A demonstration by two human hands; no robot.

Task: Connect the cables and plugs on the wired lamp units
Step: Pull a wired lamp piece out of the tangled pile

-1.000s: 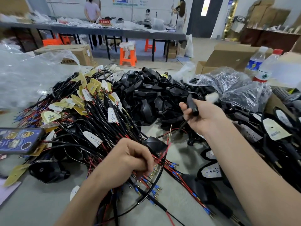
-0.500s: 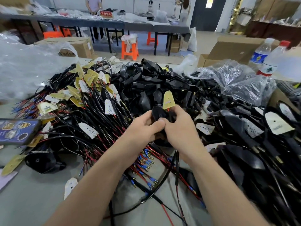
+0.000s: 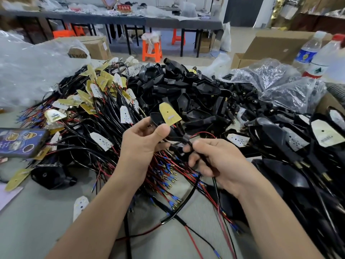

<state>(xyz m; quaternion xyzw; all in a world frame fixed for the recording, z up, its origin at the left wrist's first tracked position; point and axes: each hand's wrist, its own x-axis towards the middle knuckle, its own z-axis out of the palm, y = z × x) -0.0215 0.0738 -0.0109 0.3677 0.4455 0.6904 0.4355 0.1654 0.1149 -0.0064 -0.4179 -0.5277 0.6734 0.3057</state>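
Lamp unit [image 3: 169, 116] sits in my left hand [image 3: 141, 144], which curls round its black shell; right hand [image 3: 218, 165] pinches its cable [image 3: 194, 149] just beneath. Best, I judge: steady shell, feed cable straight, no twisting.

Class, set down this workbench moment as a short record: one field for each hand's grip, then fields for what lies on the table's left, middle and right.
Left grip: left hand holds a black lamp unit with a yellow board, thumb against it
Right grip: right hand pinches a black cable just below the unit
Table, left: phone; heap of wired boards
Table, middle: heap of black housings
Table, right: water bottles
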